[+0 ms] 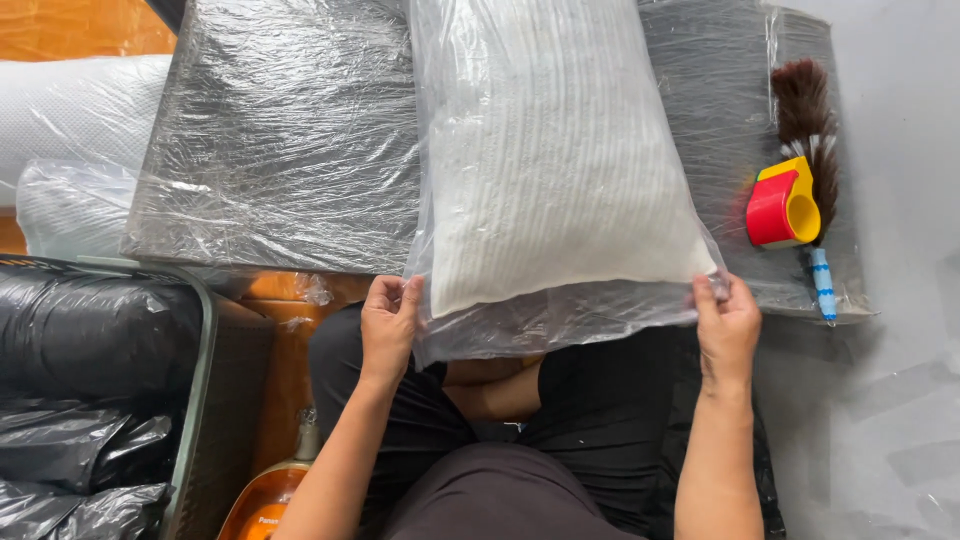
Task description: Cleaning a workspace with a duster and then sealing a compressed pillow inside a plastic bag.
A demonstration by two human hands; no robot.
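Head view, looking down on a seated person's lap and the floor ahead. Item one: a clear plastic bag (560, 170), long and upright in the frame, containing a white ribbed knitted textile (560, 190) that fills most of it; the bag's near end is slack and unfilled, hanging over the person's knees. Left hand (390, 320) closed on the bag's near left corner, fingers curled over the film; right hand (727, 325) pinching the near right corner, thumb and fingers together on the plastic. Item two: beneath and to either side of the bag, two flat grey mats wrapped in crinkled clear film, one on the left (285, 130), one on the right (730, 120), lying on the grey floor (900, 400). Item three: a red and yellow tape dispenser (783, 208) resting on the right mat, touching a brown feather duster with a blue-and-white striped handle (812, 170). Item four: at far left, white padded rolls in clear wrap (70, 130). Item five: lower left, a green-rimmed basket (195, 400) holding bundles of black plastic bags (85, 380). Item six: an orange bottle (265, 500) beside the person's left forearm, partly cut off by the frame.
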